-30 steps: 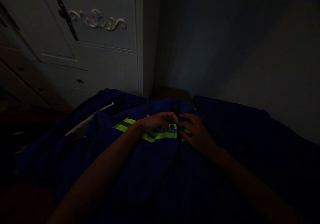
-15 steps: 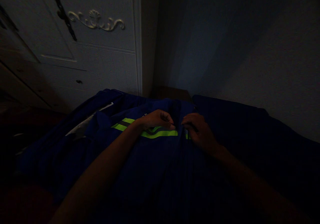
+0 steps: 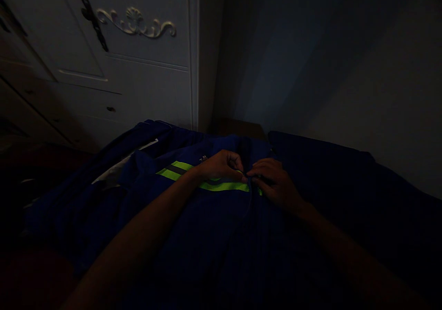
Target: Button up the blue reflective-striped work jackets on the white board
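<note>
A dark blue work jacket (image 3: 193,227) with a yellow-green and grey reflective band (image 3: 224,187) lies spread out below me. Across the band, my left hand (image 3: 224,166) is closed, thumb and fingers pinching the jacket's front edge. My right hand (image 3: 272,181) meets it from the other side, its fingertips closed on the same opening. The fingertips of both hands nearly touch. Whether a button or other fastener lies between them is too dark to make out. Small white lettering (image 3: 203,158) shows above the band, beside my left wrist.
A white cabinet (image 3: 152,89) with carved trim and dark handles stands behind the jacket on the left. More dark blue cloth (image 3: 321,162) lies to the right, below a pale wall (image 3: 397,93). A white patch (image 3: 120,165) shows among the folds at left.
My hands have come closer together, and the fingertips now meet at the jacket's front edge. The left hand has shifted slightly right. The view has moved a little.
</note>
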{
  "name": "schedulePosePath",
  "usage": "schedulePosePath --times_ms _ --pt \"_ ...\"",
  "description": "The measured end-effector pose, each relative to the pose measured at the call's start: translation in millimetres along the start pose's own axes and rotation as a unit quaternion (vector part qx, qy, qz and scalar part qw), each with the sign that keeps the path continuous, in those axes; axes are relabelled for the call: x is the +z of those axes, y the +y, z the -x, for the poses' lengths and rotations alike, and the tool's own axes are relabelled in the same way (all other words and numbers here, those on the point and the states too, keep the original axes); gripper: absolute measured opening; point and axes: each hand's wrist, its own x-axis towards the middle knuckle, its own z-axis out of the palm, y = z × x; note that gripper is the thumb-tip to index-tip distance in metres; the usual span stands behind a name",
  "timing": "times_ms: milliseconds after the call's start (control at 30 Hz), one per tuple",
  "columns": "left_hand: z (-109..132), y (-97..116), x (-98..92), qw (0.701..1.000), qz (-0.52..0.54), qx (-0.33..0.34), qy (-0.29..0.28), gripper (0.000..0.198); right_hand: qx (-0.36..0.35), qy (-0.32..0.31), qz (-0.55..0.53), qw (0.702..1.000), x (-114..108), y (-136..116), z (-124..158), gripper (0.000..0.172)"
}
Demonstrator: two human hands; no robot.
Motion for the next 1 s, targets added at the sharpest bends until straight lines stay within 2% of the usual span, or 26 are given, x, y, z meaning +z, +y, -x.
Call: schedulePosePath --times_ms 200,433,633,833,1000 --pt "1.9 4.6 0.0 0.999 0.030 -0.032 -0.018 0.026 0.004 0.003 -0.008 1.000 0.9 1.2 0.7 0.011" --pt "1.7 3.6 -1.2 1.000 -0.006 -0.024 -0.011 0.023 -0.009 0.002 0.021 1.000 1.4 -0.8 0.0 0.010" --pt "1.0 2.7 -4.4 0.999 -0.020 -0.034 -0.017 0.011 -0.002 -0.017 0.047 0.999 2.9 -2.8 0.0 0.011" --pt "-1.1 -0.7 -0.2 0.999 -0.043 -0.025 -0.011 0.015 -0.013 -0.045 0.070 0.996 4.3 -3.7 -0.2 0.012" --pt "-2.2 -2.6 0.5 0.999 -0.042 -0.014 -0.016 0.015 -0.010 -0.043 0.074 0.996 4.9 -4.2 -1.0 0.011"
